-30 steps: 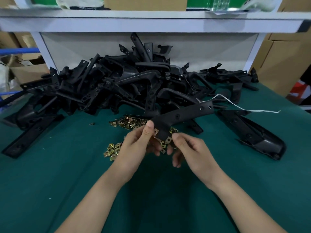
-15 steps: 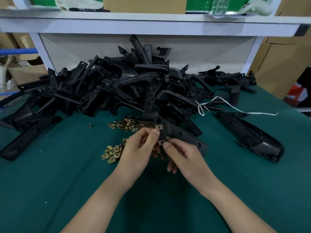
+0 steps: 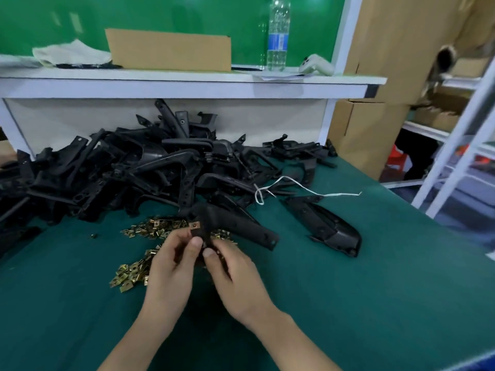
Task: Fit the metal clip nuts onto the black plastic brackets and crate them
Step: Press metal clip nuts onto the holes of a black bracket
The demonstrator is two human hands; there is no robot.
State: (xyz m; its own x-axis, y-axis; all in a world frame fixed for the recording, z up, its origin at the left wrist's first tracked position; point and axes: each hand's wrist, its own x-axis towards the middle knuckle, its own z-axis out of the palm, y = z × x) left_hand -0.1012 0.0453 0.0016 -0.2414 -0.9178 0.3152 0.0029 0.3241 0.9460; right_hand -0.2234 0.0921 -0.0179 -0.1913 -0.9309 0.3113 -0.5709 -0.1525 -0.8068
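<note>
Both hands hold one black plastic bracket (image 3: 238,228) just above the green table, its long arm pointing right and away. My left hand (image 3: 174,266) pinches the bracket's near end with thumb and fingers. My right hand (image 3: 230,274) grips the same end from the right, thumb on top. A brass clip nut (image 3: 195,225) sits on the bracket's tab right above my thumbs. Loose brass clip nuts (image 3: 131,273) lie scattered left of my hands, with more (image 3: 155,229) behind them. A large heap of black brackets (image 3: 128,167) fills the back of the table.
A separate black bracket (image 3: 326,227) lies to the right with a white string (image 3: 294,186) behind it. A white shelf (image 3: 187,81) above the heap carries a cardboard box (image 3: 168,49), a water bottle (image 3: 278,36) and a cloth. Cardboard cartons (image 3: 375,129) stand at right.
The bracket has been turned so its long arm swings from up-right down to the right. A clip nut now shows on its tab. The view has tilted up.
</note>
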